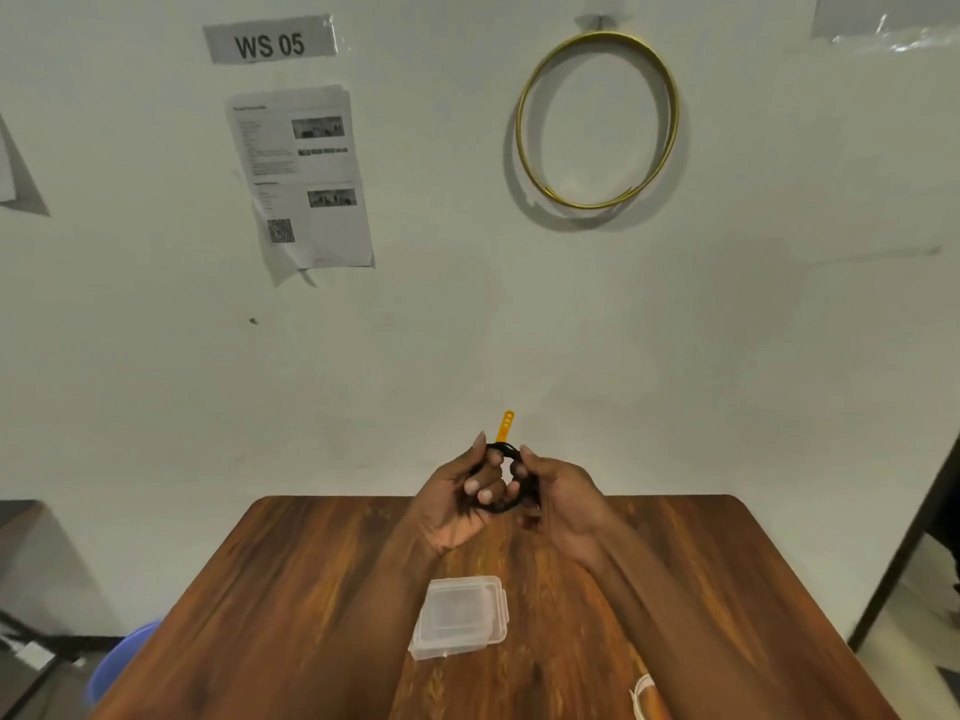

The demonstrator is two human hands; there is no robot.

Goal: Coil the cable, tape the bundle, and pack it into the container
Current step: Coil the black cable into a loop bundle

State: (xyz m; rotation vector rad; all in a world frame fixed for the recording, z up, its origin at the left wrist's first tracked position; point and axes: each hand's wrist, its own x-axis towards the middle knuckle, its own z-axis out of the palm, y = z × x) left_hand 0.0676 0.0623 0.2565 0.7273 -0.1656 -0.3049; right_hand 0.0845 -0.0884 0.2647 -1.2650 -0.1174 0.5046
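Up on the wall behind the wooden surface point(291, 589) there's a "WS 05" label point(270, 44), a printed sheet point(301, 174) taped up a bit crooked, and a gold hoop point(597, 119) hanging from a hook. Nothing sits between the hands and the container, that stretch of wood is bare. A blue tub point(122, 662) peeks out past the near left edge, and some white roll-ish thing point(644, 693) is cut off at the near right, can't really tell what it is.

Both hands are raised over the far middle of the surface with the cable point(501, 452) between them. It's black, thin, wound into a small tight coil. The left hand point(462, 498) has its fingers curled closed around the left side of the coil, and the right hand point(558, 498) pinches the right side. An orange strap point(505, 426) with a row of holes sticks straight up from the top of the bundle.

The container point(460, 618), a clear plastic box with its lid shut, lies flat nearer to the camera, well apart from the hands.
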